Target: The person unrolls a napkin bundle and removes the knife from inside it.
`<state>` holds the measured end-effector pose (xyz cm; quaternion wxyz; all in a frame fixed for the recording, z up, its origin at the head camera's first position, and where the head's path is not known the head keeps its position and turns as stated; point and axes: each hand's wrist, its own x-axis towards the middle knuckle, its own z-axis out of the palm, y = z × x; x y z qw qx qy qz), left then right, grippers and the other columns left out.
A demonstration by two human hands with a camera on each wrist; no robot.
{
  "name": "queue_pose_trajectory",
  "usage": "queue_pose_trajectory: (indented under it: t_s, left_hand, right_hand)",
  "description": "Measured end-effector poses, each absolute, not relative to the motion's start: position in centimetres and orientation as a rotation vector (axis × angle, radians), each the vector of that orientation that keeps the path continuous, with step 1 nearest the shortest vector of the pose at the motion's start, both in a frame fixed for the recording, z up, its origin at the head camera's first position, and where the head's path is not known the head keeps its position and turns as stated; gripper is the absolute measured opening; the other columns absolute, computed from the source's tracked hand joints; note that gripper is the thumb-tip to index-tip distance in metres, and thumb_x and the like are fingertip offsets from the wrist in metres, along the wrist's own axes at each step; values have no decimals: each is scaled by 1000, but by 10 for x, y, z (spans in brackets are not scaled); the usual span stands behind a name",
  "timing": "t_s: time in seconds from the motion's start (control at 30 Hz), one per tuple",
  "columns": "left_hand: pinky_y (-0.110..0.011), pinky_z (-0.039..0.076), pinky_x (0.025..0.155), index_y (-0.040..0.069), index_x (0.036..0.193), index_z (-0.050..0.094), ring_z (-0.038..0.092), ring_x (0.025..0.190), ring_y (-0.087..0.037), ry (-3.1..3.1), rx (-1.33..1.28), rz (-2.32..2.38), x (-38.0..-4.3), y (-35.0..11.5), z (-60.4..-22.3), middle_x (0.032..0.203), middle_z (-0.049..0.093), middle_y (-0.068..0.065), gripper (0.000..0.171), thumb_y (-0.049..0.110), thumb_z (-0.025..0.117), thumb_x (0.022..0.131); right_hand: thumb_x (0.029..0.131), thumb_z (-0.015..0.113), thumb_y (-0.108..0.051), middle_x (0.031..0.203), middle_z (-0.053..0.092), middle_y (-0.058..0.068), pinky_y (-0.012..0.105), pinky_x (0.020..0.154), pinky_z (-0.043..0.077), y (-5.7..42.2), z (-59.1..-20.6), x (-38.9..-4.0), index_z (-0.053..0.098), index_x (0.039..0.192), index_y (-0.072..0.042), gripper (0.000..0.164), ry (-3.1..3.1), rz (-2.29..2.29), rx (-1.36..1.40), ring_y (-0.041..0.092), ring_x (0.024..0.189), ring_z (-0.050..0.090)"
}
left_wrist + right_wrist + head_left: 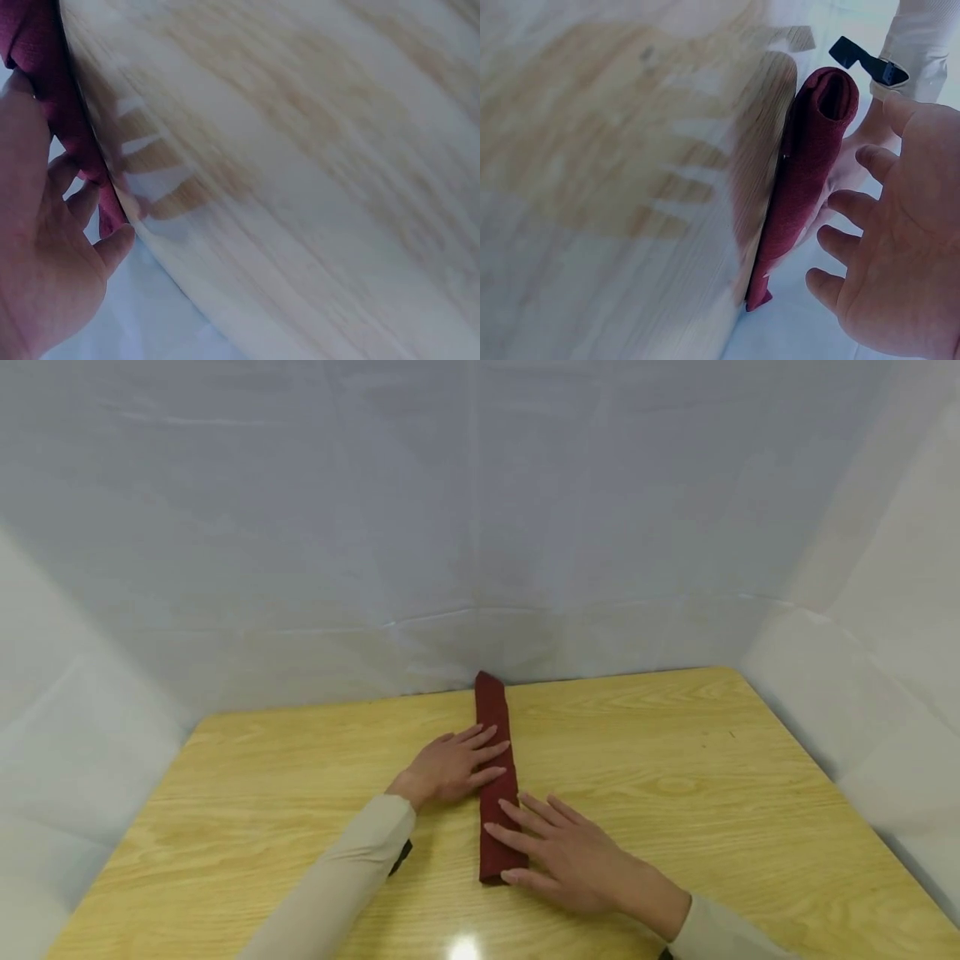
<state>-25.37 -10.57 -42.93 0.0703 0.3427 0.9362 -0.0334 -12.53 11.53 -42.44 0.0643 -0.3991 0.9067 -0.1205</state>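
A dark red cloth (pixel 492 702), rolled into a long narrow tube, lies on the wooden table and points away from me. Its spiral end shows in the right wrist view, where the cloth roll (pixel 802 172) looks several layers thick. My left hand (pixel 448 767) rests on the middle of the roll from the left, fingers spread and nearly straight. At the near end, my right hand (pixel 573 857) reaches over from the right with extended fingers on or just above the cloth; contact is hard to tell. Neither hand grips it.
The wooden table (pixel 300 760) runs back to a white sheet (pixel 465 527) hanging behind it. More white sheeting (pixel 892 635) stands at the right side, and also at the left. A bright light reflection lies near the table's front.
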Motion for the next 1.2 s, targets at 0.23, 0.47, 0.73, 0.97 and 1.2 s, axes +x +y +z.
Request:
queue_pose_trajectory:
  t_s: [0.23, 0.47, 0.73, 0.97, 1.2]
  left_hand:
    - [-45, 24, 112, 32, 152, 27, 16, 143, -19, 2823, 1059, -155, -255, -106, -432, 157, 20, 2, 56, 55, 25, 101]
    - [-44, 23, 112, 33, 152, 25, 13, 144, -18, 2828, 1042, -161, -255, -106, -435, 157, 18, 3, 56, 55, 24, 101]
    - [-45, 24, 112, 33, 152, 25, 13, 144, -18, 2829, 1043, -121, -255, -105, -438, 158, 17, 2, 56, 55, 25, 101]
    - [-46, 25, 111, 32, 152, 26, 13, 144, -19, 2834, 1062, -94, -255, -106, -439, 157, 18, 1, 55, 54, 25, 102]
    - [-45, 26, 111, 29, 152, 27, 14, 144, -21, 2834, 1080, -51, -254, -106, -439, 157, 19, -2, 55, 52, 26, 102]
  right_hand:
    - [101, 23, -56, 156, 23, 2, 52, 112, 18, 112, -427, -125, 28, 152, -31, 57, 2752, -369, -1230, 24, 143, 16]
    - [100, 25, -56, 155, 25, 4, 52, 111, 21, 109, -428, -127, 30, 152, -27, 59, 2755, -379, -1251, 24, 143, 18]
    - [99, 34, -55, 153, 31, 4, 41, 111, 27, 106, -430, -126, 38, 149, -21, 60, 2795, -374, -1278, 22, 140, 26]
    - [97, 46, -52, 148, 39, 3, 40, 105, 36, 99, -427, -126, 48, 143, -19, 57, 2825, -408, -1244, 22, 134, 36]
    - [91, 63, -45, 139, 48, 1, 35, 97, 45, 90, -429, -125, 57, 135, -14, 54, 2825, -614, -1094, 17, 126, 43]
